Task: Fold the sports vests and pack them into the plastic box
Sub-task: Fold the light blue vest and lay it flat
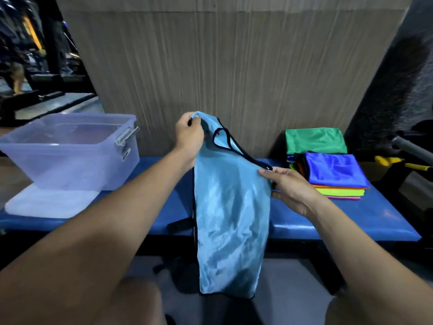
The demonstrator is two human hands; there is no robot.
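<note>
Table: blue padded table point(365, 214) against a wood-panel wall point(234, 66)
Count: one plastic box point(68, 148), one lid point(46, 202), one vest stack point(332, 174)
Grip: left hand point(189, 137) and right hand point(290, 188) each pinch the light-blue vest point(232, 219)

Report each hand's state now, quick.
Left hand: closed, pinching the top of the light blue vest.
Right hand: closed, its grip on the same vest's edge, by the black-trimmed strap.
</note>
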